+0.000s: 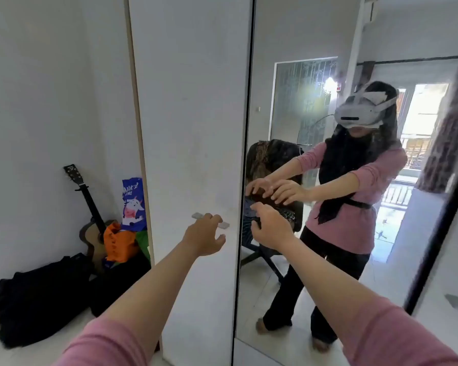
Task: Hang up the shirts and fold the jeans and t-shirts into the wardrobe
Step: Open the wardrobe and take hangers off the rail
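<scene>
Both hands reach toward the white wardrobe (191, 128), the left hand (204, 237) with fingers spread loose at its grey door handle (210, 220), holding nothing. Just beside it, the right hand (270, 228) meets the mirrored door (328, 62); its grip cannot be told. Left of the hands stands a guitar (90, 207).

White painted walls (37, 101), pale floor (32, 352). Acoustic guitar with black neck (90, 207) leaning upright in left corner; orange, blue and green bags (124, 233) just beside it, black fabric heap (43, 297) on floor in front. Tall black-framed mirror (288, 35) at right reflects frosted glass door (302, 101), dark chair draped with cloth (270, 157), bright balcony window (421, 114) (daylight strong there).
</scene>
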`<state>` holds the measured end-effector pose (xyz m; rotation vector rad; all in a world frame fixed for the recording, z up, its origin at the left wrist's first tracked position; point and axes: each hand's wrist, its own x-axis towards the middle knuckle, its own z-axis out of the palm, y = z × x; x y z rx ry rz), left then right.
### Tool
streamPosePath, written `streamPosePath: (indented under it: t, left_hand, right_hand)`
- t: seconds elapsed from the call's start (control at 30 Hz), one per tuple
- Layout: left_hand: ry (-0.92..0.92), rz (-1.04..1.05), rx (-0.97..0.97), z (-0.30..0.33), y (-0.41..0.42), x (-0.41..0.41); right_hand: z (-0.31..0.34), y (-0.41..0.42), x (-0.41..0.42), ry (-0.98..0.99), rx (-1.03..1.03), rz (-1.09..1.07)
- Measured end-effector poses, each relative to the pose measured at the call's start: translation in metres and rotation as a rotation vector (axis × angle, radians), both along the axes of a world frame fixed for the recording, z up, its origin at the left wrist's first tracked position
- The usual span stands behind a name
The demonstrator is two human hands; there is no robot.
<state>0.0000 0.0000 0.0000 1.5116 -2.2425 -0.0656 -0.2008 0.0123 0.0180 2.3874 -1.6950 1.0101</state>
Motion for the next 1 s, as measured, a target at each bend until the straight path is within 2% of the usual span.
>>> streamPosePath:
  t: [0.2,0.4,0.53,0.73,1.0]
  left_hand:
    - [-0.054,-0.033,0.031,-0.033,-0.046,0.011]
    - [-0.080,-0.172,-0.065,-0.058,-0.095,0.019]
    - [0.019,-0.236,-0.124,-0.071,-0.124,0.021]
    - [0.169,-0.311,-0.291,-0.087,-0.149,0.023]
    - [0.427,-0.273,-0.318,-0.105,-0.154,0.011]
  right_hand:
    - [-0.030,-0.043,0.013,-0.113,0.079,0.003]
    - [-0.052,-0.085,0.029,-0.262,-0.020,-0.011]
    - [-0.067,-0.102,0.032,-0.311,-0.181,-0.045]
    - [-0.085,-0.109,0.039,-0.362,-0.303,-0.051]
    - [-0.101,-0.108,0.061,-0.648,-0.254,-0.157]
